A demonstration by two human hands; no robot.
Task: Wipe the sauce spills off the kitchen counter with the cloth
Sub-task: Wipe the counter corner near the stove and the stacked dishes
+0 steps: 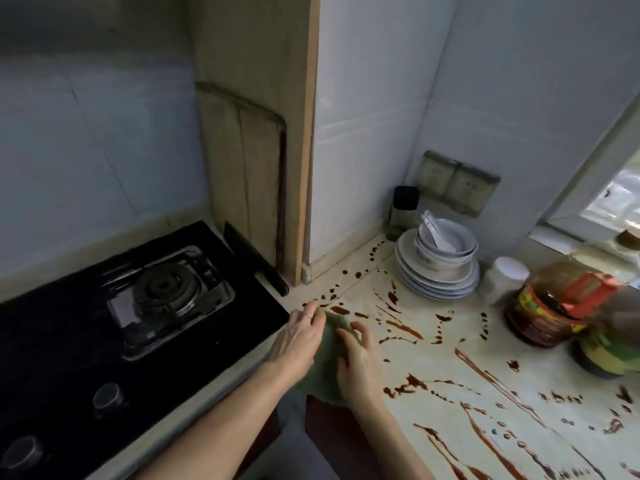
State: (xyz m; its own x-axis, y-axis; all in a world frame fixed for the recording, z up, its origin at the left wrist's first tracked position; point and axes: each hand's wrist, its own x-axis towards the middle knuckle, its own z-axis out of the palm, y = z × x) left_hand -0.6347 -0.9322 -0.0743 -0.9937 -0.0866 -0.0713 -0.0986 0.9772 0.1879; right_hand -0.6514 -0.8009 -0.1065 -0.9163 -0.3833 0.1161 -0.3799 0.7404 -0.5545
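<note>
Hob (62, 327): 1 burner (166, 289), 2 knobs (107, 394) showing. Left grip (299, 336) lying straight-fingered on 1 green cloth (323, 368), at bench (450, 348) left edge. Right grip (356, 358) pinching cloth, fingers curled. Sauce spills (403, 329) streaking across bench. 1 plate stack (440, 282), 3 jars (550, 306) sitting right.

The pale cream stone surface (433, 362) carries reddish-brown sauce streaks and dots (405, 329). The dull green crumpled cloth (325, 362) is plain. The glass hob (69, 341) is glossy black. The stacked white ceramic plates (436, 280) bear faintly blue-patterned bowls (429, 259). The round brown jar (543, 317) shows a red lid and a yellow label.
</note>
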